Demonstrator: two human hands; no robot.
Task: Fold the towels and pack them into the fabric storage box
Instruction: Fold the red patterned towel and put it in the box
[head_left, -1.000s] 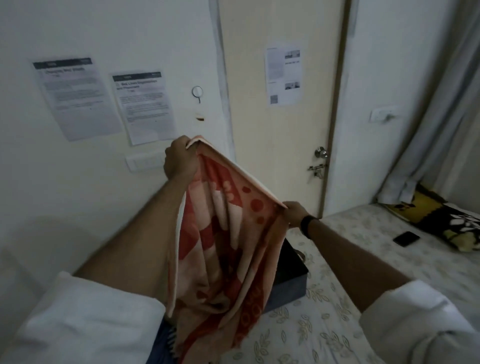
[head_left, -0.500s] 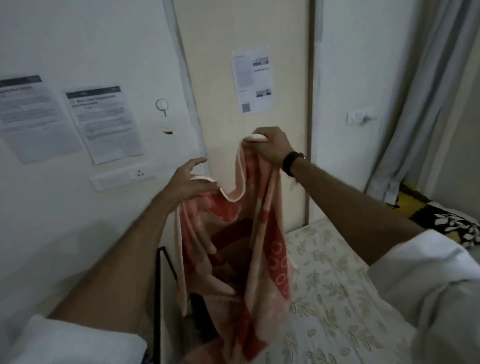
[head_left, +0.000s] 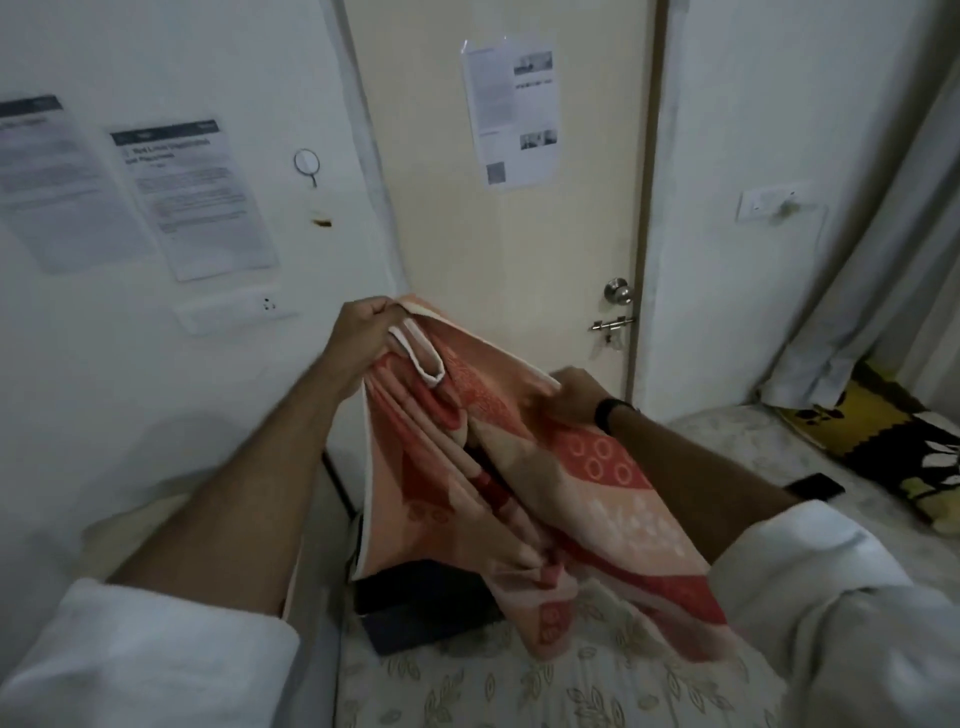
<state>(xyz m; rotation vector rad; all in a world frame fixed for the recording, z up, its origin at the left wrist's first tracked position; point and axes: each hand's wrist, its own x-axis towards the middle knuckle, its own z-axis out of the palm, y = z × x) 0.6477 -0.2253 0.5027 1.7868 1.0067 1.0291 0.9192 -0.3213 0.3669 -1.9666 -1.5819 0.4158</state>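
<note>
Soft, matt terry-cloth towel (head_left: 545, 499) at centre frame; shiny metal door knob (head_left: 619, 290) right of centre; paper notices (head_left: 511, 111) on the smooth painted door (head_left: 441, 208).

I am holding my left hand (head_left: 366, 332) up in front of me, fingers curled into a closed fist and pinching a fold of cloth, the bare forearm stretching out from a rolled white sleeve. My right hand (head_left: 569, 395) is sitting lower and further right, fingers bent and gripping cloth too, back of the hand facing me, a dark band circling the wrist, its forearm reaching from a white sleeve.
</note>
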